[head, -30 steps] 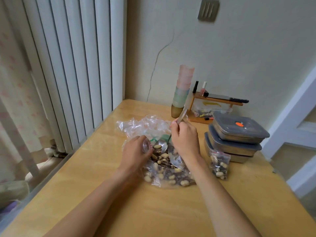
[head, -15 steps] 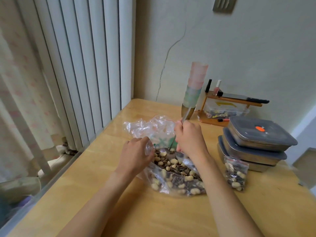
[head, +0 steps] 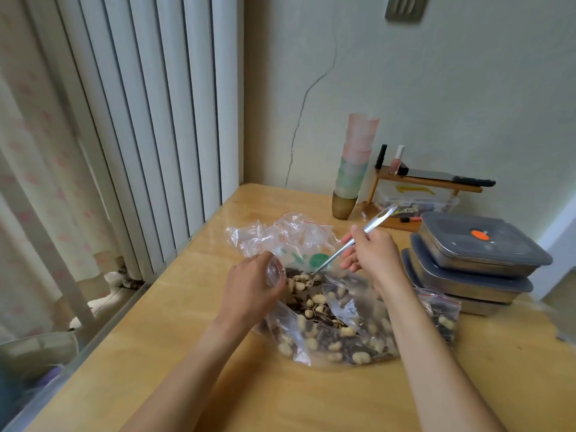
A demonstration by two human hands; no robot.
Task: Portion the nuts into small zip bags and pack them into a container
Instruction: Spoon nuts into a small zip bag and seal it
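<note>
On table [head: 218, 369], clear bag [head: 327, 332], pale nuts [head: 311, 302]

A large clear plastic bag [head: 327, 332] lies open on the wooden worktop [head: 187, 353], holding pale nuts mixed with dark striped seeds [head: 314, 335]. A metal spoon [head: 349, 241] slants down into its mouth. Just right of it lies a small filled zip bag [head: 442, 316], touching three stacked lidded steel containers [head: 473, 260]; the top lid bears an orange valve.
</note>
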